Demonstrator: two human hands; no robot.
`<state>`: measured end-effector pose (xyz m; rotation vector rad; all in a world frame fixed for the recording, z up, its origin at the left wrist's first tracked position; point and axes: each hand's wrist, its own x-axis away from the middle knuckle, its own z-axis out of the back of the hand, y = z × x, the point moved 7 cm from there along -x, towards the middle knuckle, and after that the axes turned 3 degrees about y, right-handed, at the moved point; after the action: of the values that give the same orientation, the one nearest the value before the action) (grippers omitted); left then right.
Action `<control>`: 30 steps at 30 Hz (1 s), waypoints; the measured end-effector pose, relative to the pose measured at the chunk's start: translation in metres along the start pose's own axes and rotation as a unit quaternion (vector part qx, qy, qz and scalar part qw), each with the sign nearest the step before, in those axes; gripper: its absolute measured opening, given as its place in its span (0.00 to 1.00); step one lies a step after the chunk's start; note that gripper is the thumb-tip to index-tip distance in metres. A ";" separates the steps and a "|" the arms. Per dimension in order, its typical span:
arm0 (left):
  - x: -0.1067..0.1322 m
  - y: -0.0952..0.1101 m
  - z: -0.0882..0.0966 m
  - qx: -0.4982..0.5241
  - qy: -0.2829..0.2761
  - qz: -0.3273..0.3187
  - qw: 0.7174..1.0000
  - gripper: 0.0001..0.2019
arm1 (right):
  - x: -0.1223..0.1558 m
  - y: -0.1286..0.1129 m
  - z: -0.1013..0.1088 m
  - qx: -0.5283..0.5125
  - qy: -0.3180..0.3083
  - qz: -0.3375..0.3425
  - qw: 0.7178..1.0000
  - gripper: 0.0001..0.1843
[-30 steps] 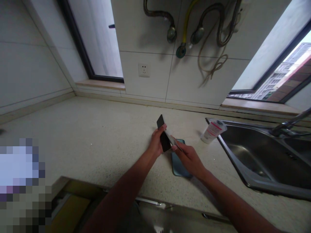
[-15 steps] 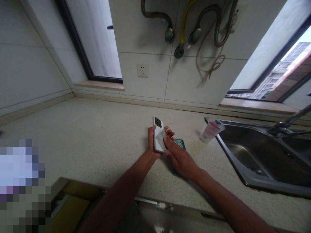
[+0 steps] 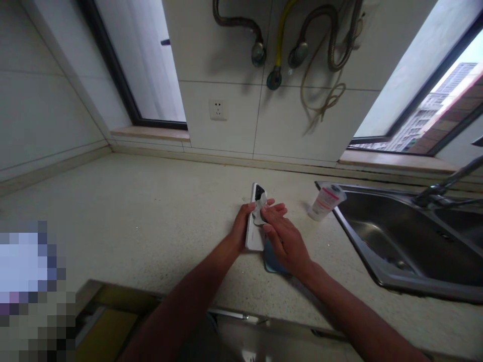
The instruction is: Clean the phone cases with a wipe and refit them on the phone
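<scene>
My left hand (image 3: 240, 224) is wrapped round a white smartphone (image 3: 255, 240), its back and dark camera block facing up. The phone is held above the counter. My right hand (image 3: 290, 240) presses a crumpled white tissue (image 3: 259, 211) against the phone's back, just below the camera block. A blue-green phone case (image 3: 273, 259) lies on the counter, partly hidden under my right hand.
A clear plastic cup (image 3: 326, 201) with red print stands tilted-looking beside the steel sink (image 3: 372, 266) on the right. The speckled countertop (image 3: 166, 211) runs to a tiled wall with a socket (image 3: 218, 109), hoses and valves. An open drawer (image 3: 109, 327) is at lower left.
The phone has shifted right and turned a little. My right hand has moved toward the camera end, and the tissue now shows bunched up there. More of the case's lower part shows.
</scene>
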<state>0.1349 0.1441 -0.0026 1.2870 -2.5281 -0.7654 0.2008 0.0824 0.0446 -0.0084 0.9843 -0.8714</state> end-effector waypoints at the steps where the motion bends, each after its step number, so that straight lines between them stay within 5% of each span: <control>1: 0.000 -0.001 0.001 -0.003 0.003 -0.002 1.000 0.32 | 0.000 -0.004 0.001 -0.002 0.001 0.016 1.000 0.24; 12: 0.003 -0.008 0.002 -0.045 -0.014 0.025 0.999 0.32 | -0.002 -0.022 0.008 -0.013 0.005 0.102 0.995 0.30; 19: 0.006 -0.022 0.032 -0.088 0.107 0.100 0.985 0.25 | -0.008 -0.010 0.013 0.059 0.041 0.098 0.993 0.33; 26: 0.008 -0.023 0.003 -0.058 -0.033 0.103 0.992 0.30 | -0.013 0.028 0.022 0.041 0.045 -0.070 0.996 0.25; 30: 0.007 -0.009 -0.009 -0.040 -0.035 0.057 0.997 0.33 | -0.013 0.051 0.026 0.016 0.010 -0.189 0.982 0.25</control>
<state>0.1407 0.1310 -0.0003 1.1000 -2.5700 -0.8918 0.2489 0.1160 0.0500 -0.1647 1.0028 -1.2379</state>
